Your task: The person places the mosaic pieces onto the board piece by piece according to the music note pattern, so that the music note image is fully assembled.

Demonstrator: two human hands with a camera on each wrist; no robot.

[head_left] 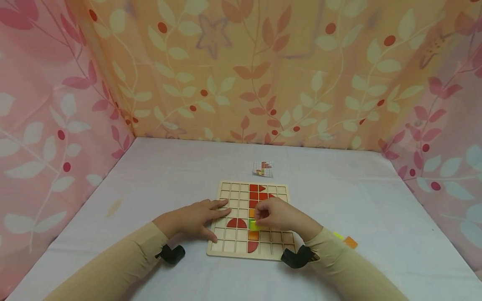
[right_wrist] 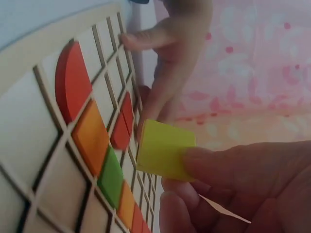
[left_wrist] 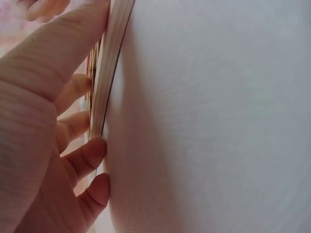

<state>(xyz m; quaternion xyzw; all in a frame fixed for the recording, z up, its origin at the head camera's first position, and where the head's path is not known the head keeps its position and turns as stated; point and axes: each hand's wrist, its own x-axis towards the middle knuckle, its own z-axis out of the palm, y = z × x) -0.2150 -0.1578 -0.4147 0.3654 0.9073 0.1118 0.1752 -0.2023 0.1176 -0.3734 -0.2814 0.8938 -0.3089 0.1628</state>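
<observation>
A wooden grid board [head_left: 227, 248] lies on the white table. My left hand [head_left: 193, 219] rests on its left edge with fingers spread; in the left wrist view the thumb [left_wrist: 73, 36] lies at the board's side. My right hand [head_left: 280, 213] pinches a yellow square tile [right_wrist: 165, 150] between thumb and fingers, close over the board beside a green tile [right_wrist: 111, 178]. Orange tiles [head_left: 253, 235] sit on either side of the green one. A rounded red tile [head_left: 252, 247] lies near the front, two red quarter-rounds [head_left: 236, 223] to the left, and several red tiles [head_left: 254, 195] toward the back, partly hidden by my right hand.
Beyond the board lies a small printed card [head_left: 262, 169] with a coloured grid pattern. Beside my right sleeve are a loose yellow tile [head_left: 338, 235] and an orange tile [head_left: 351, 242]. Patterned cloth walls [head_left: 241, 83] close off the back and both sides of the table.
</observation>
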